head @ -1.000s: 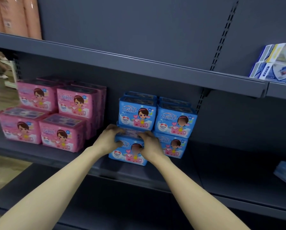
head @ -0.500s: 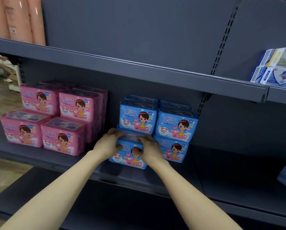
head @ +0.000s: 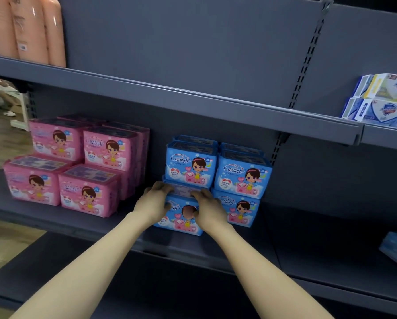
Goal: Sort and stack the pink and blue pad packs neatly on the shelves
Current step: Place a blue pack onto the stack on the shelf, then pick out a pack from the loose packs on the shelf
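Blue pack [head: 183, 223], shelf [head: 296, 226], left hand [head: 152, 203], right hand [head: 207, 209] (gripping)

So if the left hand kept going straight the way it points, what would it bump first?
Likely the upper blue pack just beyond its fingers. The left hand grips the lower blue pack, which sticks out in front. Depth is unclear.

Bare shelf [head: 129, 203] lies open left of the left hand [head: 154, 202], up to the pink pad packs [head: 89, 192]. Stacked blue pad packs [head: 241, 178] crowd just above both hands and right of the right hand [head: 207, 209].
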Demonstrator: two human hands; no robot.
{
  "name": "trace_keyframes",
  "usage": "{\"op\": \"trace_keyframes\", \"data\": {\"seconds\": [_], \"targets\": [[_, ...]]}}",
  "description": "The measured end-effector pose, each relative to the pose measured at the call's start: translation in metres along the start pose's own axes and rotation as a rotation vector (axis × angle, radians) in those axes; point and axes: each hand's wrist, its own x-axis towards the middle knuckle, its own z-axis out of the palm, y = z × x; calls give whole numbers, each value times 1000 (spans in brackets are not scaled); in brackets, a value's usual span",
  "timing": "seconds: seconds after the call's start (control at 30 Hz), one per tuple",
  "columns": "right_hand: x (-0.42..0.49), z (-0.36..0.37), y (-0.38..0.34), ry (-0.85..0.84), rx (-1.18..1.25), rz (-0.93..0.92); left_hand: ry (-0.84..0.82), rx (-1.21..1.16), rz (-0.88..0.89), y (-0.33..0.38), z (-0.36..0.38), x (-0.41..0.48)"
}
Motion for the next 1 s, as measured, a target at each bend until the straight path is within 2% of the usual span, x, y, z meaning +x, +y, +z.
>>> {"op": "trace_keyframes", "data": {"seconds": [0.13,0.23,0.4,0.67,1.0], "targets": [[-4,-7,4,19,-28,22,57,230,33,14,-7,-4],[-10,-18,14,39,-26,61,103,336,158,31,-10,-6],[-28,-32,47,72,-64,174,89,329,327,76,-4,-8],[-83,-38,114,65,-51,379,-32,275,557,151,42,-9],[-155,-64,198,90,-40,588,-208,165,656,231,97,-5]]}}
